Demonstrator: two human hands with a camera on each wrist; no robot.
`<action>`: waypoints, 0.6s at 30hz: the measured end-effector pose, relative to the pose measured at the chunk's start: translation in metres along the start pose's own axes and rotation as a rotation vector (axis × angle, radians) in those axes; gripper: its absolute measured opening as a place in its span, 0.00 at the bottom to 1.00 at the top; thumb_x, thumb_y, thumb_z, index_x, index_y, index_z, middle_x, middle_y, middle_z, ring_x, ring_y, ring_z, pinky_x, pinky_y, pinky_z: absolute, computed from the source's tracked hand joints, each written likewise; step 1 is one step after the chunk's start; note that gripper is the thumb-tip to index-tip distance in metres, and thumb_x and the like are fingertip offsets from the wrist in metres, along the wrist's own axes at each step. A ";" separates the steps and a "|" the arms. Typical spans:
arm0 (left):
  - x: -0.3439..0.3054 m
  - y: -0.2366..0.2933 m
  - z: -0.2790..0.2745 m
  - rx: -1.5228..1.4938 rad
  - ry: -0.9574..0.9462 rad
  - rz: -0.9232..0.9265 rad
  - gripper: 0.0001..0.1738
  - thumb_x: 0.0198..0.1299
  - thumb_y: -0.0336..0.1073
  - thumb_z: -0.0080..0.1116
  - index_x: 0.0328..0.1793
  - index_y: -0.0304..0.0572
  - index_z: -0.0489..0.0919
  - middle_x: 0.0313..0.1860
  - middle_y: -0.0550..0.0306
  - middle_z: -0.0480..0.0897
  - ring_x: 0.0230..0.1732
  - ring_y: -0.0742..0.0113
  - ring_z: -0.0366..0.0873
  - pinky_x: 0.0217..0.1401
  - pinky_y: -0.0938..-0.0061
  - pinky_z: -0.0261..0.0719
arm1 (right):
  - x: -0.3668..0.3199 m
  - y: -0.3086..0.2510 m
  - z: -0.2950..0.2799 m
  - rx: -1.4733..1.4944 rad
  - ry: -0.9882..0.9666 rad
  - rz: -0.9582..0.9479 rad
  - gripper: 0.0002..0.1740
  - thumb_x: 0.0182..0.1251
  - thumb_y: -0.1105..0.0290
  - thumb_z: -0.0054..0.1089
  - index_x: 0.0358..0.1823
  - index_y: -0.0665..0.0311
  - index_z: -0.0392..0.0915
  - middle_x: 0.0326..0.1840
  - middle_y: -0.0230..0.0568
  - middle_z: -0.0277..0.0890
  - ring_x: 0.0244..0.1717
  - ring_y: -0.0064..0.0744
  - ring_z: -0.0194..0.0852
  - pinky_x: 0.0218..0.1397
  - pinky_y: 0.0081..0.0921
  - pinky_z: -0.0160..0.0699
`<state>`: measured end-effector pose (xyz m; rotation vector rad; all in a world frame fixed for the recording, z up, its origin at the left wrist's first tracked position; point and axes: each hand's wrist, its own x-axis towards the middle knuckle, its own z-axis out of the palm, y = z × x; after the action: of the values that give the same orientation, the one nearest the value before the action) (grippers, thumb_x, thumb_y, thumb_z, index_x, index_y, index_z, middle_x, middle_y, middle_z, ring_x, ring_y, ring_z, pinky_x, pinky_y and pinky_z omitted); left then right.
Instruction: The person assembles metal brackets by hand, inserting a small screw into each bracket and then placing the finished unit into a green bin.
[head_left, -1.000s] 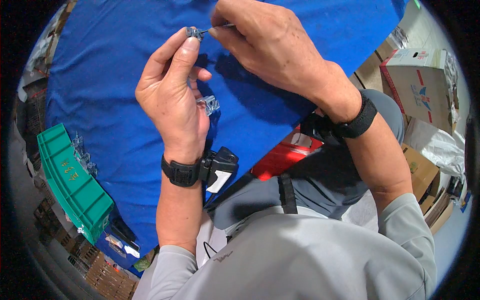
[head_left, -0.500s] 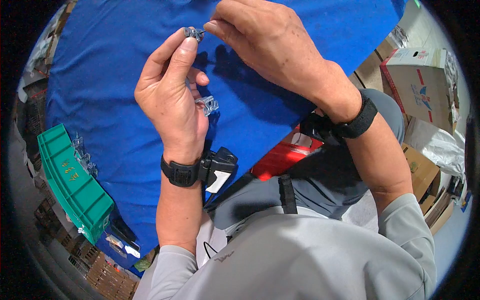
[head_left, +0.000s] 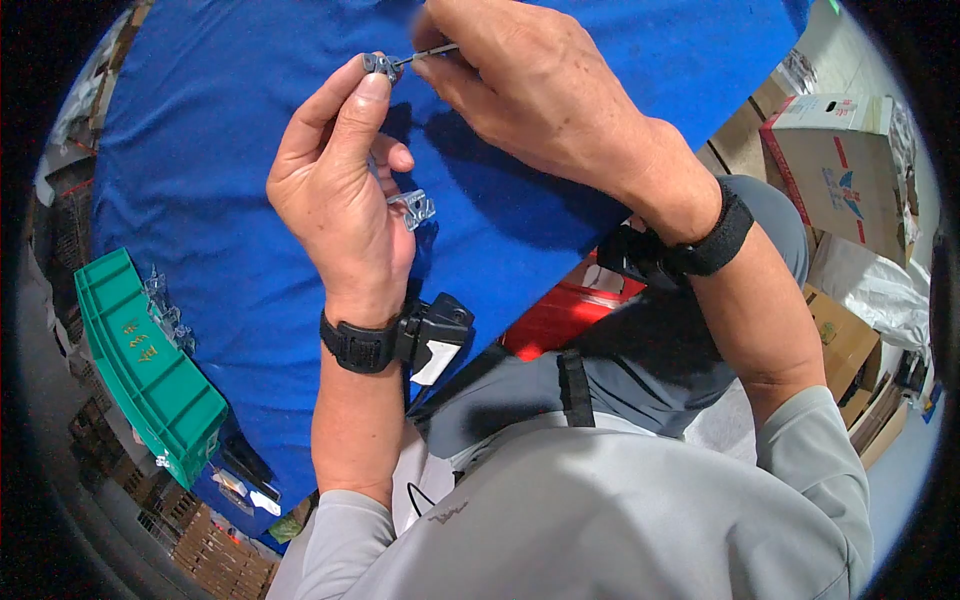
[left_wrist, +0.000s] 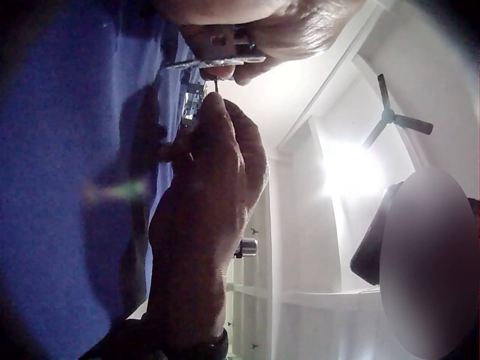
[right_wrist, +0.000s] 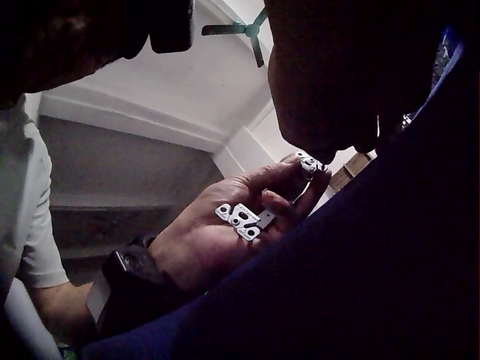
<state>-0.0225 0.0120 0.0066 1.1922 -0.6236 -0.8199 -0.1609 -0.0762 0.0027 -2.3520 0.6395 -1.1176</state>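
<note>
Thumb and forefinger of my left hand pinch a small metal hinge mounting plate at their tips. A second mounting plate, with winged ends and screw holes, lies against the left palm, held by the curled lower fingers. My right hand pinches a thin metal rod, whose far end meets the plate at the left fingertips. In the left wrist view the right hand shows dark against the light, its fingertips close to the plates.
A green plastic bin stands at the left on the blue cloth, with several shiny metal pieces beside it. A dark phone-like object lies near the bin's lower end. Cardboard boxes stand at the right, off the table.
My right fingers have shifted on the rod, and more of it shows now than half a second ago. The left hand with both plates has drifted slightly left.
</note>
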 end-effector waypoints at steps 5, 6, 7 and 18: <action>0.000 0.000 -0.001 -0.011 -0.005 0.000 0.11 0.60 0.24 0.67 0.49 0.33 0.85 0.39 0.53 0.88 0.23 0.79 0.77 0.21 0.86 0.73 | 0.002 -0.007 -0.005 -0.128 -0.076 0.055 0.08 0.67 0.73 0.58 0.38 0.65 0.66 0.27 0.47 0.68 0.28 0.49 0.73 0.30 0.40 0.71; 0.000 0.000 -0.001 -0.011 -0.002 -0.004 0.11 0.60 0.24 0.67 0.49 0.33 0.85 0.39 0.53 0.88 0.23 0.79 0.77 0.21 0.86 0.73 | 0.003 -0.010 -0.007 -0.066 -0.047 0.051 0.09 0.67 0.72 0.58 0.37 0.65 0.66 0.26 0.46 0.68 0.28 0.48 0.73 0.29 0.39 0.71; 0.000 0.000 -0.001 -0.011 -0.002 -0.004 0.11 0.60 0.24 0.67 0.49 0.33 0.85 0.39 0.53 0.88 0.23 0.79 0.77 0.21 0.86 0.73 | 0.003 -0.011 -0.008 -0.003 -0.019 0.047 0.09 0.68 0.71 0.58 0.36 0.64 0.66 0.26 0.46 0.68 0.27 0.47 0.72 0.28 0.39 0.71; -0.001 0.000 0.000 0.001 -0.005 0.009 0.11 0.60 0.25 0.67 0.49 0.33 0.85 0.39 0.53 0.88 0.22 0.78 0.76 0.21 0.86 0.72 | 0.001 -0.004 -0.003 -0.178 -0.073 0.032 0.12 0.69 0.67 0.58 0.32 0.64 0.67 0.24 0.44 0.68 0.25 0.46 0.73 0.27 0.38 0.71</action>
<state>-0.0233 0.0127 0.0065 1.1884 -0.6331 -0.8150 -0.1618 -0.0745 0.0069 -2.5102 0.7758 -0.9922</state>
